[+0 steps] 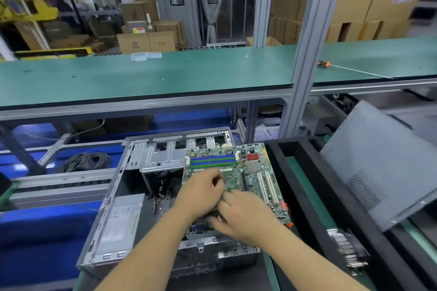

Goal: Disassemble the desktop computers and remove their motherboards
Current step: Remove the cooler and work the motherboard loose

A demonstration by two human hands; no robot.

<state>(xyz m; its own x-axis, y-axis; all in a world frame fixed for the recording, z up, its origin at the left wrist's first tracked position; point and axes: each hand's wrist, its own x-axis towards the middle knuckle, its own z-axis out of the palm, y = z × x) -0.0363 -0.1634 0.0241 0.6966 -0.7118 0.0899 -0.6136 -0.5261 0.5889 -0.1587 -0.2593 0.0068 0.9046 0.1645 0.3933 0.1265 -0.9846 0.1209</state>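
An opened grey desktop case [132,186] lies on its side in front of me, its power supply [118,222] at the near left and a drive cage [163,156] at the back. The green motherboard [257,182] sits tilted over the case's right side, with blue and green memory slots [212,159] and white expansion slots. My left hand [201,194] rests on the board's middle, fingers curled on it. My right hand [246,217] grips the board's near edge by the rear ports. Both hands hide the CPU area.
A grey side panel [378,163] leans at the right over a black-framed tray [307,186]. A green shelf [146,78] runs above, holding a screwdriver [324,64]. Coiled black cable [85,160] lies left of the case. Cardboard boxes stand behind.
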